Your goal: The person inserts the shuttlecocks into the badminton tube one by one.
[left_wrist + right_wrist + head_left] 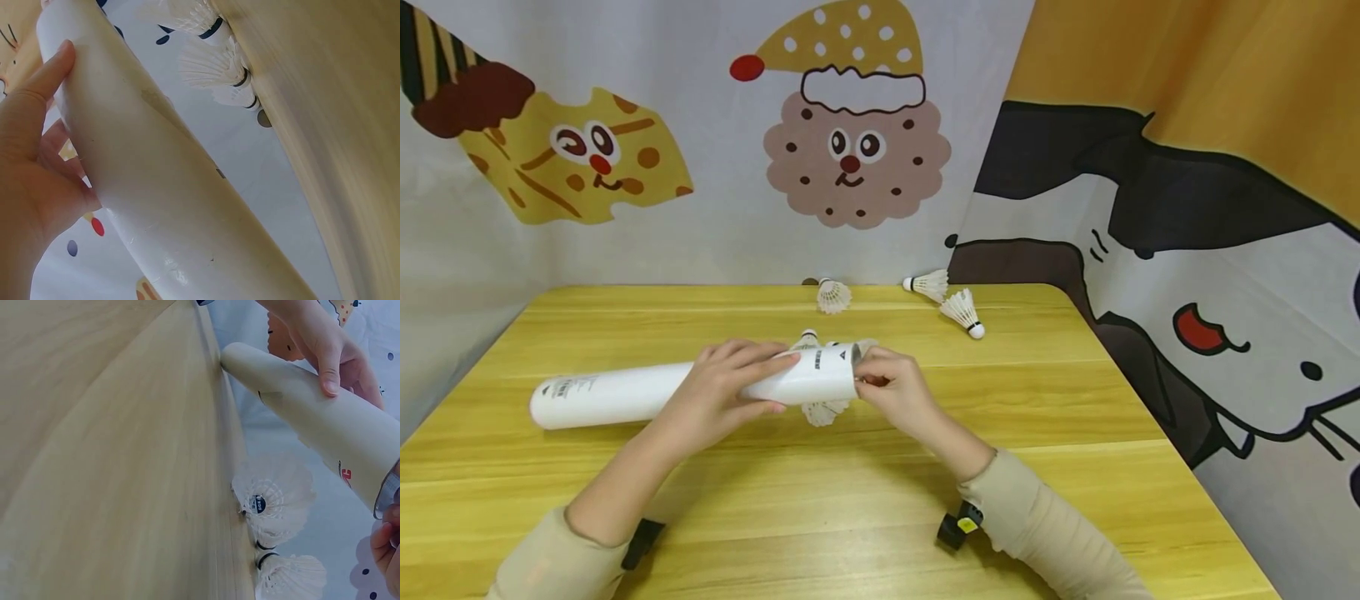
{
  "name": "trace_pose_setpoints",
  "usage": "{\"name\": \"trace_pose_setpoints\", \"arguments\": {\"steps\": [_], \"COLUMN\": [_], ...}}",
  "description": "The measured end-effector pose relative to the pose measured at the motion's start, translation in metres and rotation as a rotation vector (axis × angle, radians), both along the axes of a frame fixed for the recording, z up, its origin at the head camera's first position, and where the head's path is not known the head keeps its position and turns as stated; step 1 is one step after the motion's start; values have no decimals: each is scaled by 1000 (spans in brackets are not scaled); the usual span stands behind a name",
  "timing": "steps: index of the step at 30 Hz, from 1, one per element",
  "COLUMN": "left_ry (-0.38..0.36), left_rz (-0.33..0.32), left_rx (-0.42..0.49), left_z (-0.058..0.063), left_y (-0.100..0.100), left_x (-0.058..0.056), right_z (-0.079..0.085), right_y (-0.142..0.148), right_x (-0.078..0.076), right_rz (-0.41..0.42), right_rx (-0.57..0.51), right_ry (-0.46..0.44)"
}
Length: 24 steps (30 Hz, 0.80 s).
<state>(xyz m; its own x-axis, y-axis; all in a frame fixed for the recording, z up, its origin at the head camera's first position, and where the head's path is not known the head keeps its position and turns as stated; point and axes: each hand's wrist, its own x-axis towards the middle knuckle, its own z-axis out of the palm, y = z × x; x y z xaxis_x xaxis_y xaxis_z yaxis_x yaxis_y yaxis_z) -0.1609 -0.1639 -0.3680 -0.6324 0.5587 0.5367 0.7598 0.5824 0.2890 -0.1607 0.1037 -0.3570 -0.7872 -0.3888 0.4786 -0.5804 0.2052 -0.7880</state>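
My left hand (726, 387) grips a long white shuttlecock tube (617, 396) around its middle, thumb on one side and fingers over the other. The tube lies slantwise above the table, with its open end (386, 490) to the right. At that mouth is my right hand (901, 387), its thumb and fingers bent in at the rim; I cannot tell what they hold. Several shuttlecocks lie behind and beneath the tube, partly hidden by it, among them one with white feathers (824, 412) showing below it.
The wood-grain table (850, 517) reaches back to a cartoon-printed curtain (700, 250). Near the back edge lie a shuttlecock (833, 296) and, to its right, a pair close together, the nearer one (962, 312) with its cork towards me.
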Motion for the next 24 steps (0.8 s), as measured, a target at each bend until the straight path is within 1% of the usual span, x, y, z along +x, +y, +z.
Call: {"name": "trace_pose_setpoints", "arguments": {"steps": [9, 16, 24], "left_ry": [-3, -3, -18], "left_rz": [6, 9, 13], "left_rx": [6, 11, 5], "left_z": [0, 0, 2], "left_y": [-2, -2, -4], "left_x": [0, -1, 0], "right_z": [1, 2, 2], "right_y": [0, 5, 13], "right_x": [-2, -4, -8], "right_rz": [-16, 4, -37], "right_rx": [-18, -25, -31], "right_ry": [-70, -105, -158]}}
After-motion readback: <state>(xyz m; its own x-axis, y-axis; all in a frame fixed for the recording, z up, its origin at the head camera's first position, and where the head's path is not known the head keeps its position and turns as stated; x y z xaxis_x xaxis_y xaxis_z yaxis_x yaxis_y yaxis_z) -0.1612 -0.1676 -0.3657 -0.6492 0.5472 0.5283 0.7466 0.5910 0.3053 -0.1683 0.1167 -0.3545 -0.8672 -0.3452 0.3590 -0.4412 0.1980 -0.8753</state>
